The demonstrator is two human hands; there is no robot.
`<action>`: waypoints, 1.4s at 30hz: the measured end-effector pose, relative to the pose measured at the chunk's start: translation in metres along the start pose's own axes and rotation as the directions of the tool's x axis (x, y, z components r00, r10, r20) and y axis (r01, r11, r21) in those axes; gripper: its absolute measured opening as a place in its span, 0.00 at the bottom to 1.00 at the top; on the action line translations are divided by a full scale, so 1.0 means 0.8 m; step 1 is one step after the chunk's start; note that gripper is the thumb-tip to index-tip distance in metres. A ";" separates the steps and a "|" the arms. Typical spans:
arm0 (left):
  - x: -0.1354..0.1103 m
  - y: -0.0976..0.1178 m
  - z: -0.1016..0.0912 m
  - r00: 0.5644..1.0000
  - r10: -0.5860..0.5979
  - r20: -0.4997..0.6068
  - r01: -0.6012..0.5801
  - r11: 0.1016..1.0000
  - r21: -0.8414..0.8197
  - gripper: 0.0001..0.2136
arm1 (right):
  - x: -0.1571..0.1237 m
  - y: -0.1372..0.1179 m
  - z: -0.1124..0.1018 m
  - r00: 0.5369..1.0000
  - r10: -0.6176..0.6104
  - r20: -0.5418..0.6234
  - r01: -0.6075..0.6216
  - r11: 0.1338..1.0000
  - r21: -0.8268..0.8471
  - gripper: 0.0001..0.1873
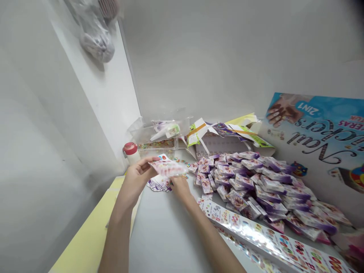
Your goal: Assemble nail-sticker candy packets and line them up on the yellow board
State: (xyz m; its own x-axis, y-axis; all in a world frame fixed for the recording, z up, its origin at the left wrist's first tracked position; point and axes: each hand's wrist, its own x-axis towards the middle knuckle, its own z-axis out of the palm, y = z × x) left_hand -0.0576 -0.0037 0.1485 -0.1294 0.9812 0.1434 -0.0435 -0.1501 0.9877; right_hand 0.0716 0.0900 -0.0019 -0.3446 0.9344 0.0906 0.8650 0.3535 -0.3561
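Note:
My left hand (138, 172) is closed on the left edge of a small pink-and-white printed sheet (167, 168), which is smeared by motion. Just under the sheet's right end is my right hand (180, 186), with its fingers curled in. Whatever those fingers hold, if anything, is hidden. A fanned pile of purple-and-white cards (157, 184) lies on the table below the sheet. Behind the sheet and to its right, small colourful round stickers (182, 162) are scattered.
A heap of small purple-and-white boxes (244, 182) covers the right side. Long sticker strips (250, 231) lie in front of it. A large nail-stickers carton (318, 140) stands behind. Clear plastic trays (159, 144), an opened carton (222, 144) and a red-capped bottle (131, 151) stand at the back.

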 end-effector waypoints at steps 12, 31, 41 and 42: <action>-0.001 -0.003 0.015 0.996 0.082 -0.039 -0.078 0.993 0.086 0.18 | 0.002 0.007 0.013 0.996 -0.002 -0.094 0.001 1.000 -0.016 0.13; 0.006 -0.011 0.016 0.997 0.077 0.007 -0.077 0.990 0.121 0.16 | 0.010 0.030 -0.012 0.951 0.239 -0.199 -0.154 0.918 0.367 0.10; 0.043 -0.061 -0.009 0.991 0.135 -0.022 -0.108 0.869 0.482 0.14 | 0.000 0.030 -0.070 0.987 0.106 -0.122 0.029 0.627 0.779 0.14; 0.045 -0.066 -0.008 0.989 0.142 -0.031 -0.107 0.856 0.506 0.13 | -0.004 0.027 -0.080 0.988 0.082 -0.127 0.058 0.567 0.822 0.16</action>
State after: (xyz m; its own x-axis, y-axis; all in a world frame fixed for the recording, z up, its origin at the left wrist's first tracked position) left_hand -0.0661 0.0387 0.1014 -0.1652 0.9458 0.2797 0.4774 -0.1715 0.8618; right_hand 0.1147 0.0972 0.0495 -0.2229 0.9584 0.1782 0.1705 0.2183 -0.9609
